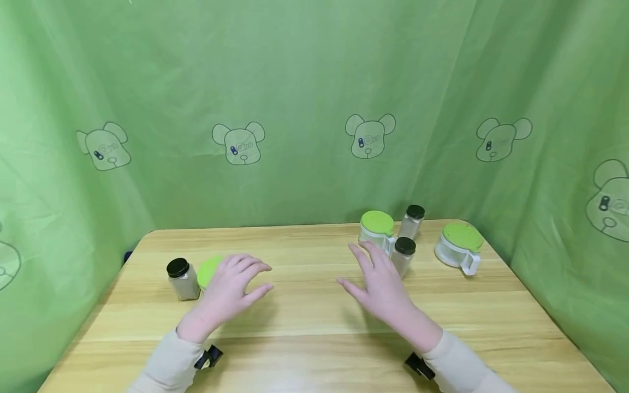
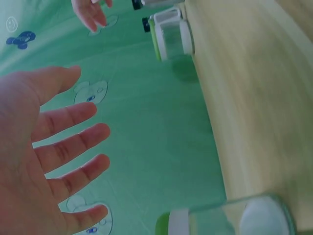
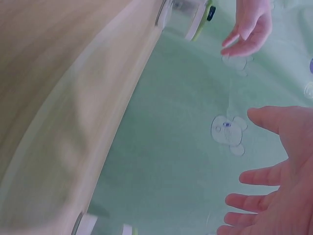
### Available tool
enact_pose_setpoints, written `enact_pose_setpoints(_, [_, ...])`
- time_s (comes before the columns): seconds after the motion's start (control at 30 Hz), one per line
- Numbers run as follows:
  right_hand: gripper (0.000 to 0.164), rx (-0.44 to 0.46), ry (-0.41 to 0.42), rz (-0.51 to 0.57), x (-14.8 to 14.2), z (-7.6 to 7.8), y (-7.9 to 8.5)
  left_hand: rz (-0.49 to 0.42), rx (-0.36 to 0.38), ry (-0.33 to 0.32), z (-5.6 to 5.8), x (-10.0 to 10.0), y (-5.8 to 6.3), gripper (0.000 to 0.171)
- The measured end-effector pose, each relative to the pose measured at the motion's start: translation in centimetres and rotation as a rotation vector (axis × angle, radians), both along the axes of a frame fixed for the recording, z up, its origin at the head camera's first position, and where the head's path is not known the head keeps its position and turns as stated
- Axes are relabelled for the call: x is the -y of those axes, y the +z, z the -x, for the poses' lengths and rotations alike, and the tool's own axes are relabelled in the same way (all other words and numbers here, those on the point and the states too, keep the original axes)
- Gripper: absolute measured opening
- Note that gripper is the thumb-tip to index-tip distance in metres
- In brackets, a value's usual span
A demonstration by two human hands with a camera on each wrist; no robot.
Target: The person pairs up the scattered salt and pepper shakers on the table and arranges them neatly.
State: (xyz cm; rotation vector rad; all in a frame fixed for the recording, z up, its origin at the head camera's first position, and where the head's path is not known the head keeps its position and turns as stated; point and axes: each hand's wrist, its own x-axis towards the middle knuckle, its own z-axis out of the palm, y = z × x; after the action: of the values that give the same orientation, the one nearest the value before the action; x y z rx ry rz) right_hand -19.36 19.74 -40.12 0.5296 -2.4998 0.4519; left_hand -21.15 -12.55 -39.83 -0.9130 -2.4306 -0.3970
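Note:
My left hand (image 1: 231, 286) hovers over the left part of the wooden table with fingers spread and nothing in them. It partly hides a green-lidded jar (image 1: 210, 269); beside that stands a black-lidded jar (image 1: 184, 281). My right hand (image 1: 380, 281) is likewise held above the table, fingers apart, holding nothing. Nearest to it are a black-lidded jar (image 1: 403, 259) and a green-lidded jar with a white handle (image 1: 375, 229). In the left wrist view, the left palm (image 2: 19, 156) shows bare; the right wrist view shows the right palm (image 3: 288, 196) bare too.
Another black-lidded jar (image 1: 411, 221) stands at the back right. A further green-lidded jar with a handle (image 1: 459, 245) is near the right edge of the table (image 1: 314, 349). A green curtain (image 1: 304, 71) with bear-head drawings hangs behind and at both sides.

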Motion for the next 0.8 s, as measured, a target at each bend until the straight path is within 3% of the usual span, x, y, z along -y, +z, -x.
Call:
enact_pose_setpoints(0.23, [0.075, -0.04, -0.014, 0.039, -1.9, 0.7, -0.3, 0.009, 0.009, -0.007, -0.1, -1.4, -0.5, 0.037])
enact_pose_setpoints(0.53, [0.075, -0.085, -0.044, 0.078, -3.9, 1.5, 0.0, 0.034, 0.019, -0.038, 0.0, -3.5, -0.4, 0.038])
enact_pose_setpoints(0.8, [0.071, -0.045, -0.083, 0.107, -4.9, 2.1, 0.6, 0.027, 0.007, -0.089, 0.6, -6.0, -0.3, 0.037])
